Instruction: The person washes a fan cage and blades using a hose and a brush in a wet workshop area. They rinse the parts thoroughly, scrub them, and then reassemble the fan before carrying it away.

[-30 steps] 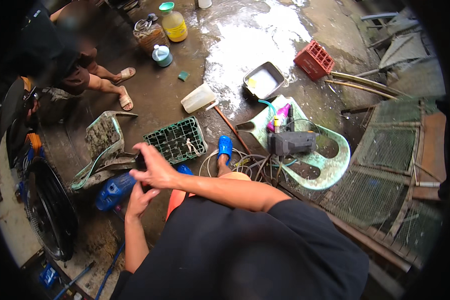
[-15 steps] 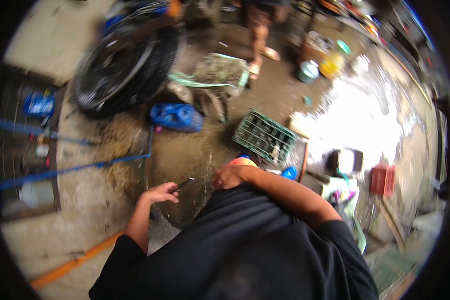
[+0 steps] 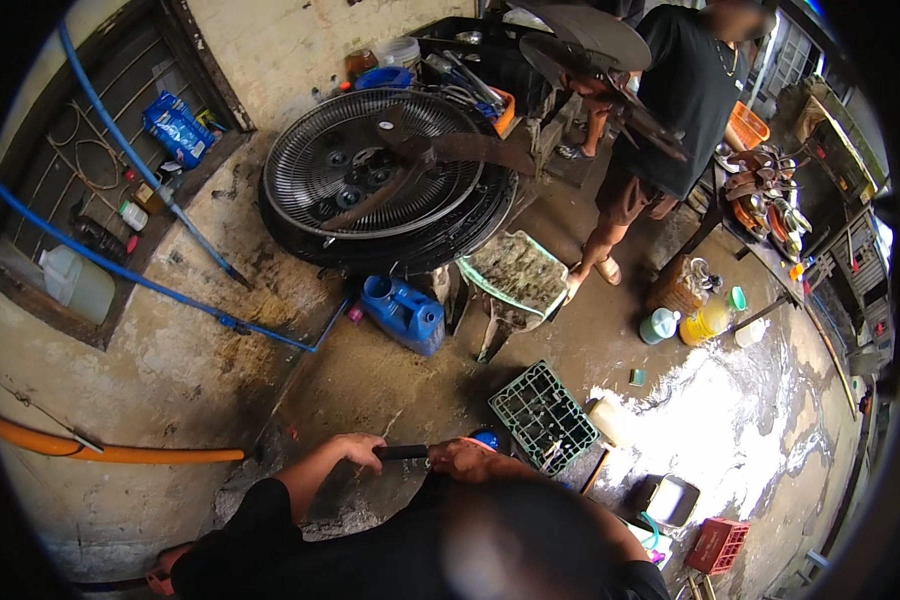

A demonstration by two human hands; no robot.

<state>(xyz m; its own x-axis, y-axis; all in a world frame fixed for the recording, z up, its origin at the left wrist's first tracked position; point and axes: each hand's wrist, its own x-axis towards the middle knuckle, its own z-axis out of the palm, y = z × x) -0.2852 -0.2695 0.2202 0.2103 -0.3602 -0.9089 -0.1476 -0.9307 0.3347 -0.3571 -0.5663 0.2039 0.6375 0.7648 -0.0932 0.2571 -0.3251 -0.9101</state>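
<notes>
A short black rod-like piece [image 3: 402, 453] bridges the gap between my two hands at the lower middle. My left hand [image 3: 355, 452] closes its fingers on the left end. The other end meets the closed fingers of my right hand [image 3: 460, 459]; its exact kind does not show. Just past my right hand, a pinkish-orange rim and a small blue thing [image 3: 486, 439] peek out, mostly hidden. Beyond them a green plastic crate [image 3: 543, 416] lies on the wet floor. A blue jerrycan [image 3: 403, 314] stands farther off, to the left of the crate.
A large fan grille with dark blades [image 3: 400, 165] rests at the far left. Behind a low stool [image 3: 518, 272], a person in black [image 3: 673, 110] stands beside dark metal parts. Bottles [image 3: 705, 322], a red crate [image 3: 718, 546] and a black basin [image 3: 670, 500] stand right. An orange pipe [image 3: 120, 450] runs along the left wall.
My hands have come together on the black piece; earlier they were apart, with a dark thing in the left. The view has tilted up, showing more of the person and fan.
</notes>
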